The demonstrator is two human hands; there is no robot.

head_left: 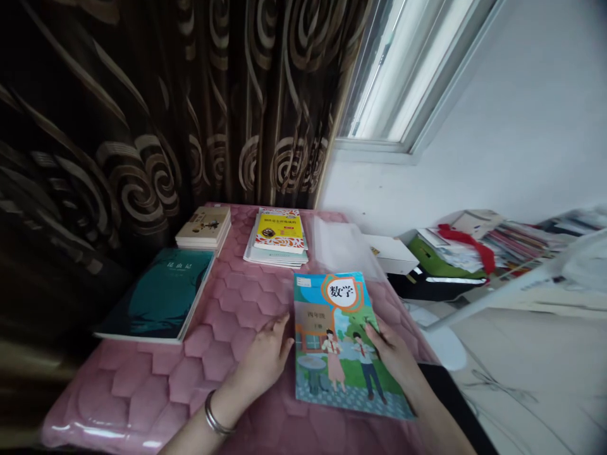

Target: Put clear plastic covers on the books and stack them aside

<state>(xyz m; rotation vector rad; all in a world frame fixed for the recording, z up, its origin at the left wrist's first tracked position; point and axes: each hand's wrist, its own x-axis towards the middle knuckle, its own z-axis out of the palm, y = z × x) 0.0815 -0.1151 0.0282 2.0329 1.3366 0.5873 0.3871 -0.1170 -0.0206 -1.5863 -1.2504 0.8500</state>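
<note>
A math textbook (315,363) with a blue and green cover lies in front of me, two uniformed children drawn on it. My right hand (391,351) grips its right edge, thumb on the cover and the other fingers hidden beneath. Beside the left edge, my left hand (268,351) is open and holds nothing, thumb apart from the fingers; a silver bangle circles that wrist. Whether the left fingertips touch the book is hard to tell. Under the book is a pink hexagon-patterned table cover (222,316) with a glossy clear layer.
On the left lie a large dark teal book (164,294) and a stack of small tan books (203,227). A pile topped by a yellow book (281,229) sits at the back, beside clear plastic sheets (341,246). Rightward are a white box (391,253), a lamp arm (493,294) and stacked papers.
</note>
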